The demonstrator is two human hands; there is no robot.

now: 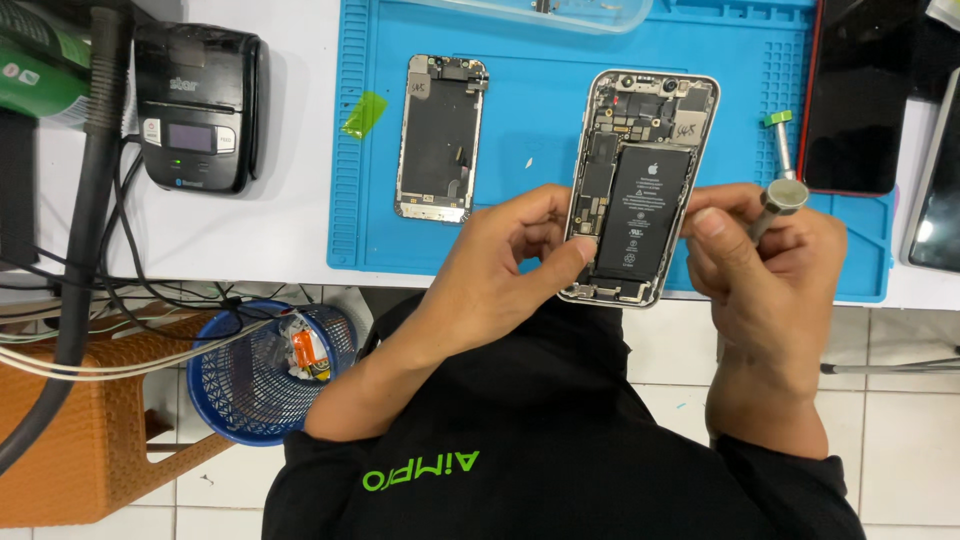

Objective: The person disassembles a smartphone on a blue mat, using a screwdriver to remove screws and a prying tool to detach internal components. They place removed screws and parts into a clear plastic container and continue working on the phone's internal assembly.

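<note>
An opened phone body (640,180) with a black battery and bare circuit boards is held upright over the near edge of the blue mat (540,120). My left hand (500,265) grips its left side, thumb resting on the lower left corner. My right hand (765,265) holds the phone's right edge and also has a silver screwdriver (780,200) between its fingers, its round cap pointing up. The detached screen panel (440,138) lies face down on the mat to the left.
A second screwdriver with a green cap (781,145) lies on the mat's right side, beside a dark phone with a red edge (860,100). A black receipt printer (197,105) sits far left, cables hanging below. A blue waste basket (265,370) and a brown stool (90,430) stand on the floor.
</note>
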